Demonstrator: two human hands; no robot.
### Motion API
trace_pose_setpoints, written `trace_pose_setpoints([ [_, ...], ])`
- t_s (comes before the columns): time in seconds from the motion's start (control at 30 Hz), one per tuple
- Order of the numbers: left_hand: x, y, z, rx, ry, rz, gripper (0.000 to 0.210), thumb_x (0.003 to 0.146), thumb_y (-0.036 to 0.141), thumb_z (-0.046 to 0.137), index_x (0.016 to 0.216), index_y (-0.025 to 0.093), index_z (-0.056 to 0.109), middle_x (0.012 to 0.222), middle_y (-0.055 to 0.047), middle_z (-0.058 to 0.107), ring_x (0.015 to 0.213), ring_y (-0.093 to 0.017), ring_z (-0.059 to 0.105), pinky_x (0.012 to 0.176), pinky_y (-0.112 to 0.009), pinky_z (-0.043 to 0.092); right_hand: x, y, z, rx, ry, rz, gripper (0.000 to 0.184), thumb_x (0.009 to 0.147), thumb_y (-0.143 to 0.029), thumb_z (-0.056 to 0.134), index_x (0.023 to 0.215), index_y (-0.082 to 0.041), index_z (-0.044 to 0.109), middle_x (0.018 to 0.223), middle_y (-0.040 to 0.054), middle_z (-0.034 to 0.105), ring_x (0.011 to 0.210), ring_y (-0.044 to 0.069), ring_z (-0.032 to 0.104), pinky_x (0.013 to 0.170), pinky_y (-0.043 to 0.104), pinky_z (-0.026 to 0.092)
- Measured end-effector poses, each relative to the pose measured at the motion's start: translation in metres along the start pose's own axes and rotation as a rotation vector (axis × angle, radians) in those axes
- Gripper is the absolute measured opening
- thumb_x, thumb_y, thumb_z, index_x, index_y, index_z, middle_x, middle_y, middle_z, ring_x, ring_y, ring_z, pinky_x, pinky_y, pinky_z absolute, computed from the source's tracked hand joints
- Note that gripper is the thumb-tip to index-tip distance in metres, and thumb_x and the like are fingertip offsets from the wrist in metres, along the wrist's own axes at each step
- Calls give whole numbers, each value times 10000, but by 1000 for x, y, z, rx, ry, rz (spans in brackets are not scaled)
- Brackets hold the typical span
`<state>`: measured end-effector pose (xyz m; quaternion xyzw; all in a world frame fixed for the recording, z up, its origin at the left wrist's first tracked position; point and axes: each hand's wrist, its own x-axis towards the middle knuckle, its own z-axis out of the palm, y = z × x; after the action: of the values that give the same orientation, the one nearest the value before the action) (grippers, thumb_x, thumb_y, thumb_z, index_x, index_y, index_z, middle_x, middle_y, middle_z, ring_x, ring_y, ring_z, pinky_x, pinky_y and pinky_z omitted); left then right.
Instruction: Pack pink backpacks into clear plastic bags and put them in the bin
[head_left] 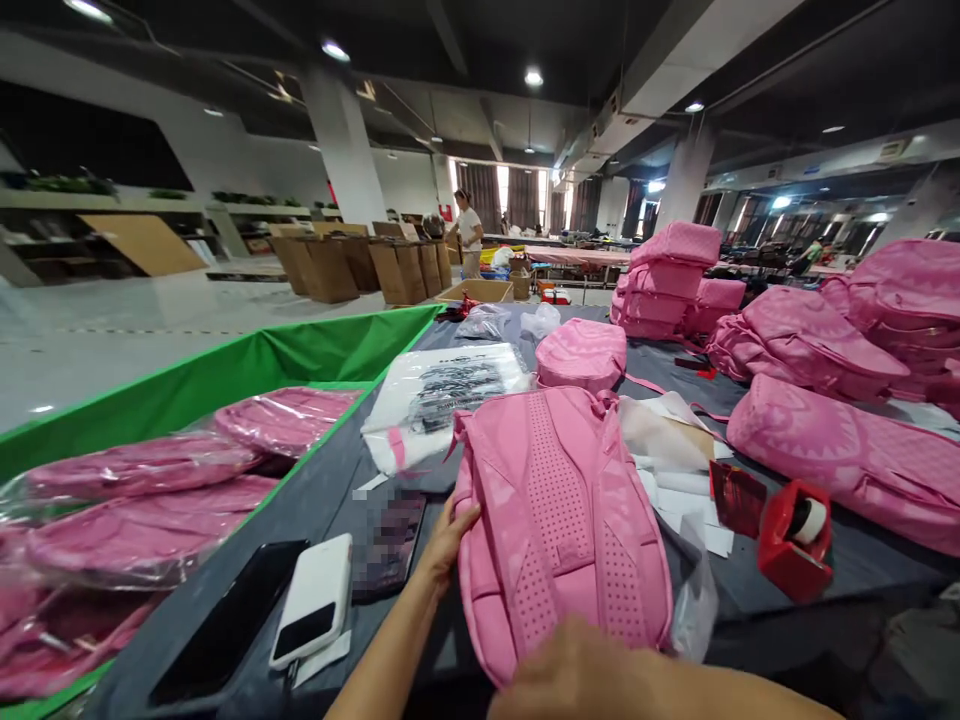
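Observation:
A pink backpack (559, 500) lies on the dark cloth-covered table in front of me, its padded back panel and shoulder straps facing up. My left hand (448, 535) grips its left side, thumb on top and the other fingers hidden beneath the edge. Across the lower end of the bag is my right hand (566, 655), smeared by motion, so its fingers cannot be made out. Just beyond the backpack sits a smaller round-topped pink bag (581, 352). Clear plastic bags with black print (450, 390) are stacked to the left of it.
A green-lined bin (330, 345) on the left holds several plastic-wrapped pink bags (150, 520). Near me lie a black phone (232, 610) and a white power bank (315, 595). A red tape dispenser (795, 550) and more pink bags (840, 450) occupy the right. A person (469, 232) stands by cardboard boxes.

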<state>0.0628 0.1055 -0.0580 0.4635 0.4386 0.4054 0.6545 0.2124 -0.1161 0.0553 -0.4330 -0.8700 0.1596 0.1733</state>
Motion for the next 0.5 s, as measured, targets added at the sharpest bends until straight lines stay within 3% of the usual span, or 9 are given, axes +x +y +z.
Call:
trace_pose_setpoints([
  [0.07,12,-2,1,46,15,64,891,542,607,853,1263,148,599,1177,-140,725,1037,-297,701,964,-458,554,4,29,-12,-97,172,107,174,917,-248,559,1009,-203,699,838,68,700,795,199,648,730,337,511],
  [0.13,22,0,11,63,31,132,796,569,555,836,1218,142,631,1105,-118,753,959,-275,714,903,-430,573,3,54,-16,-197,277,244,302,893,-259,604,1178,-190,672,1017,102,710,952,239,638,856,391,508],
  [0.2,32,5,22,95,74,188,649,609,460,824,1153,143,669,998,-90,774,876,-255,719,845,-404,583,1,70,-8,-278,226,320,472,873,-319,658,1325,-189,613,1169,125,680,1061,285,604,945,459,492],
  [0.3,38,11,31,195,183,297,383,701,343,766,1030,154,714,944,-80,777,870,-238,714,873,-383,565,-1,77,21,-347,189,373,518,906,-391,651,1382,-196,581,1255,138,641,1134,312,575,1008,507,477],
  [0.4,17,9,19,329,279,417,255,823,316,659,1030,187,731,1073,-99,764,1025,-252,685,985,-413,512,-5,76,42,-306,280,378,446,949,-360,608,1374,-229,576,1229,119,646,1115,278,597,980,452,510],
  [0.5,-21,-5,-13,484,362,516,301,908,314,555,1139,205,715,1223,-115,721,1218,-278,599,1146,-505,372,-7,78,46,-254,338,339,379,972,-278,567,1348,-239,573,1175,98,660,1057,247,621,921,411,535],
])
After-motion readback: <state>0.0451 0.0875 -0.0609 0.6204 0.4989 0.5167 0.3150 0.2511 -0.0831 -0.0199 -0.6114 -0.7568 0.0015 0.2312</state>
